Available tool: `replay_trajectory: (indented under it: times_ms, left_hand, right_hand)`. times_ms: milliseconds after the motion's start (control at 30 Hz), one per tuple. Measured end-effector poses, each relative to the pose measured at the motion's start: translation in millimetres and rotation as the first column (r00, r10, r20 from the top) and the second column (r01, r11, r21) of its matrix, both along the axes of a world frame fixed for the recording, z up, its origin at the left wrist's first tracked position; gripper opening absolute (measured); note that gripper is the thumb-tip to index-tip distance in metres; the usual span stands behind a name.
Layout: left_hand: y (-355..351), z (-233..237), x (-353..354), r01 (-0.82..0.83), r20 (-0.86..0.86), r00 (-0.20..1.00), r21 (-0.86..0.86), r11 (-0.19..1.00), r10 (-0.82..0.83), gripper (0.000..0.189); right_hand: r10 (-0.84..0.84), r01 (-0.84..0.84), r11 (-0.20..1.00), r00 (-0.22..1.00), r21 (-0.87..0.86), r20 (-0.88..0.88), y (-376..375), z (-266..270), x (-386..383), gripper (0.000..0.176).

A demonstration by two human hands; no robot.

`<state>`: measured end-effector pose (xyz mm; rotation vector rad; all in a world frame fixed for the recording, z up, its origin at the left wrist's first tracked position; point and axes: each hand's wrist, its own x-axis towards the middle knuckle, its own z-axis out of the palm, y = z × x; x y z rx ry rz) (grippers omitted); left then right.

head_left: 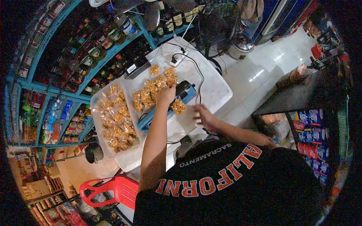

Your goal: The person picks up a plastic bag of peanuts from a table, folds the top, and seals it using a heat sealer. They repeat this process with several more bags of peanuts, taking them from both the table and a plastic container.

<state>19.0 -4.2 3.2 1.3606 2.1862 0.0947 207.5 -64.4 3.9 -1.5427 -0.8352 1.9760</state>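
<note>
A blue heat sealer with a black end lies slantwise on the table. My left hand is closed over its upper arm, the fingertips partly hidden. A clear bag of golden-brown snack pieces sits at the sealer's near side, just right of my left wrist. My right hand, slightly blurred, is held apart from that bag with its fingers spread and nothing in them. Several similar filled bags stand in a group behind the sealer. More of them fill a translucent plastic tub on the left.
The white table carries a power strip with black cables running down its right side, and a dark box. A red plastic chair stands at lower left. Blue shelves of bottles line the left; a fan stands behind.
</note>
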Motion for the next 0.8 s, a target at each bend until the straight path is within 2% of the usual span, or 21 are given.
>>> replay_trajectory:
  times_ms: [67,100,167,200,267,300,367,533,600,800]
  left_hand:
    - [-4,12,5,-0.050,-0.025,0.998,0.022,0.999,0.050,0.059]
    - [-7,18,7,-0.047,-0.026,0.999,0.019,0.999,0.047,0.059]
    - [-16,32,13,-0.104,0.077,0.993,0.250,0.963,0.087,0.054]
    - [-21,38,14,-0.101,0.074,0.994,0.248,0.963,0.086,0.054]
    - [-30,39,13,0.051,0.120,0.982,0.581,0.812,-0.147,0.043]
    - [-32,39,12,0.050,0.120,0.982,0.577,0.815,-0.145,0.043]
    - [-36,34,9,0.268,-0.087,0.951,0.711,0.650,-0.297,0.034]
    - [-35,36,9,0.315,-0.156,0.942,0.716,0.623,-0.297,0.034]
    - [-33,38,7,0.392,-0.229,0.916,0.684,0.615,-0.330,0.033]
    - [-39,64,3,0.307,-0.147,0.942,0.735,0.604,-0.300,0.029]
  right_hand:
    - [0.174,-0.292,0.903,0.920,-0.316,-0.352,-6,-1,6,0.045]
    - [0.170,-0.290,0.903,0.920,-0.319,-0.354,-7,-6,2,0.045]
    - [0.396,-0.436,0.891,0.884,-0.131,-0.250,-3,-18,-12,0.045]
    - [0.354,-0.429,0.884,0.874,-0.186,-0.332,1,-22,-14,0.039]
    - [0.299,-0.396,0.894,0.876,-0.209,-0.378,-1,-15,-21,0.038]
    - [0.246,-0.364,0.902,0.875,-0.232,-0.416,-3,-12,-23,0.037]
    - [0.216,-0.351,0.902,0.871,-0.251,-0.441,-6,-15,-27,0.034]
    - [0.128,-0.243,0.943,0.893,-0.226,-0.431,-4,-19,-29,0.034]
    - [0.120,-0.229,0.950,0.895,-0.212,-0.429,-6,-19,-30,0.036]
    - [0.133,-0.189,0.975,0.919,-0.120,-0.370,-5,-6,-34,0.043]
